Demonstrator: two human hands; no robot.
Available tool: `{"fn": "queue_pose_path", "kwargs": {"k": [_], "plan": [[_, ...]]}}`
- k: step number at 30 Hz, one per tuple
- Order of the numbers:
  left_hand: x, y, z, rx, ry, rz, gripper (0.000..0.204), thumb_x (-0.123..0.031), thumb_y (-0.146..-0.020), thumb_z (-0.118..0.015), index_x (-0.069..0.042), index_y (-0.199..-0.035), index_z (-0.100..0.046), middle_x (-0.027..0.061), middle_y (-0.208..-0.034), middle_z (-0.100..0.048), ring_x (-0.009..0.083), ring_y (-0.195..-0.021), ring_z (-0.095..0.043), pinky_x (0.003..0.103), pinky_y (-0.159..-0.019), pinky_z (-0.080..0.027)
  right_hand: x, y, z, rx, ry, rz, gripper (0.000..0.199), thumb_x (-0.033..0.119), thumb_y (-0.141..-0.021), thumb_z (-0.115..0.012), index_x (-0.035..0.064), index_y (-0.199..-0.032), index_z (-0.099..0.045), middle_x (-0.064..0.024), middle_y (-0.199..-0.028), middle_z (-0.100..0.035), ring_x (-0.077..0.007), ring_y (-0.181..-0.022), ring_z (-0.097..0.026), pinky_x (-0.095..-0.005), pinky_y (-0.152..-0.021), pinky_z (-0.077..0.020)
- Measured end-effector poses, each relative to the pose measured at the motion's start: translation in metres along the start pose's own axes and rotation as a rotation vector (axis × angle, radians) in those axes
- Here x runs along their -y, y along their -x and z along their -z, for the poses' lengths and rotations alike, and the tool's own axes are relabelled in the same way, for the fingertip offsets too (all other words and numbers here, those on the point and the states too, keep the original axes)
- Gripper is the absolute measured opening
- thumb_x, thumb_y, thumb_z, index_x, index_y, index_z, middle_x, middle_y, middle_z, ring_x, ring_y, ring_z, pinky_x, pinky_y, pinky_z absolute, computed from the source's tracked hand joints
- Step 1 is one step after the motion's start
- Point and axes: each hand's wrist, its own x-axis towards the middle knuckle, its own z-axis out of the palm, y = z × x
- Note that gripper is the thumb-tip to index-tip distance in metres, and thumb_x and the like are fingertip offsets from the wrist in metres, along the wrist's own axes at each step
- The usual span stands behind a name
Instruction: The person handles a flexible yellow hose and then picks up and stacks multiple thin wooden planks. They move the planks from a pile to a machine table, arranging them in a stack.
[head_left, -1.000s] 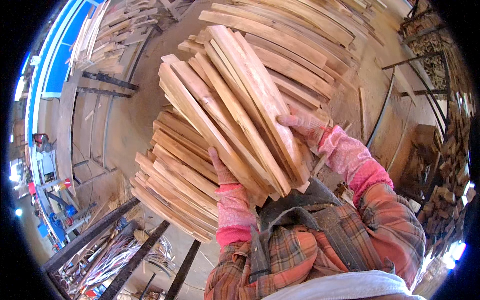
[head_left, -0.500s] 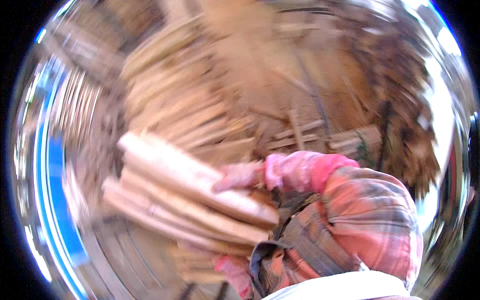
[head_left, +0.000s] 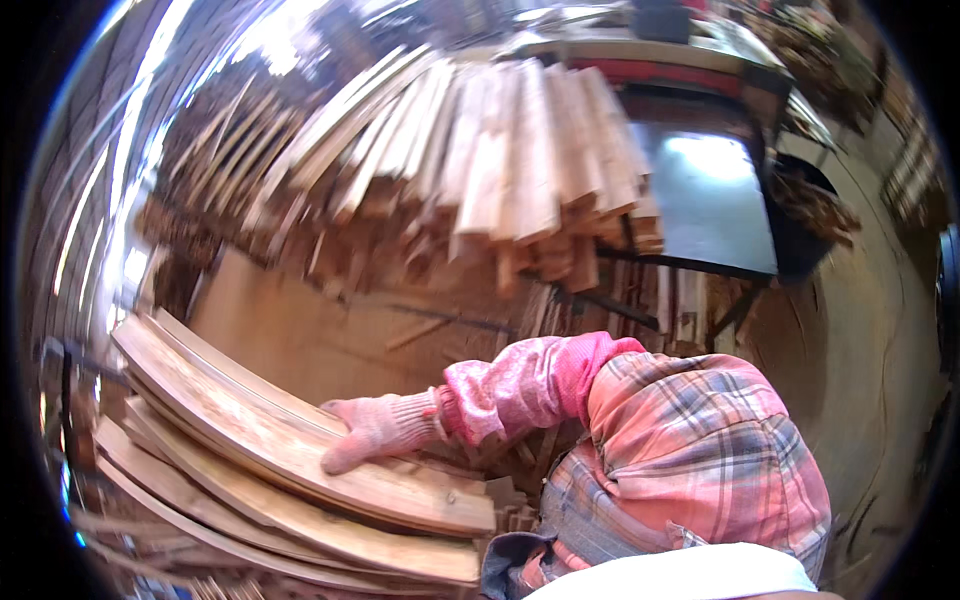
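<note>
A bundle of long wooden boards (head_left: 270, 430) slants across the lower left, several pieces stacked one over another. My right hand (head_left: 375, 428), in a pale pinkish knitted glove, is closed on the far side of the upper boards, with its thumb on the top face. A pink patterned sleeve and a plaid garment cover that arm. The left hand does not show; the boards and my clothing cover the area below the bundle.
Across from me, many pale wooden strips (head_left: 510, 150) are piled on a raised support, their ends toward me. Right of them is a dark, shiny flat surface (head_left: 705, 190). Rougher wood pieces (head_left: 235, 150) lie at the far left. Bare floor (head_left: 860, 330) shows at right.
My view has swung from a floor-level stack of wood to the raised pile of strips. The held boards have turned along with me. The left glove and sleeve have gone out of sight.
</note>
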Motion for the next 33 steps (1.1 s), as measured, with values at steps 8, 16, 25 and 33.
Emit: {"fn": "queue_pose_path", "kwargs": {"k": [8,16,25,33], "plan": [[-0.041,-0.159,-0.148,0.537,-0.062,-0.031,0.086,-0.063,-0.093,-0.063,-0.004,-0.152,-0.042,0.0117,-0.147,-0.051,0.0283,-0.131,-0.051,0.04,-0.113,-0.04,0.077,0.02,0.102,-0.51,-0.01,0.255,0.057,0.046,-0.081,-0.071,0.0018,-0.118,-0.07,-0.0103,-0.098,-0.073,-0.0217,-0.084,-0.07,-0.0351,-0.071,-0.0563],[-0.101,-0.299,-0.296,0.834,-0.27,0.091,0.085,-0.061,-0.094,-0.064,-0.003,-0.152,-0.042,0.0114,-0.148,-0.051,0.0278,-0.131,-0.051,0.04,-0.113,-0.04,0.099,0.029,0.257,-0.925,0.15,0.085,0.06,0.053,-0.083,-0.073,-0.0011,-0.109,-0.072,-0.0141,-0.093,-0.073,-0.0236,-0.081,-0.071,-0.037,-0.072,-0.0568],[-0.076,-0.297,-0.229,0.724,-0.62,-0.314,0.042,-0.021,-0.102,-0.061,0.001,-0.137,-0.057,0.0112,-0.125,-0.066,0.0215,-0.11,-0.064,0.036,-0.095,-0.052,0.089,0.001,0.367,-0.812,1.263,-0.54,0.052,0.034,-0.089,-0.065,0.0043,-0.131,-0.059,-0.0145,-0.121,-0.07,-0.0286,-0.11,-0.069,-0.0375,-0.094,-0.0545],[-0.031,-0.129,-0.165,0.303,-0.758,-0.661,0.061,-0.038,-0.087,-0.078,0.004,-0.129,-0.062,0.0215,-0.137,-0.061,0.034,-0.125,-0.06,0.043,-0.106,-0.049,0.202,-0.015,0.449,-0.419,1.955,0.173,0.053,0.018,-0.098,-0.053,-0.0081,-0.143,-0.046,-0.0175,-0.134,-0.064,-0.023,-0.107,-0.069,-0.0323,-0.091,-0.054]]}}
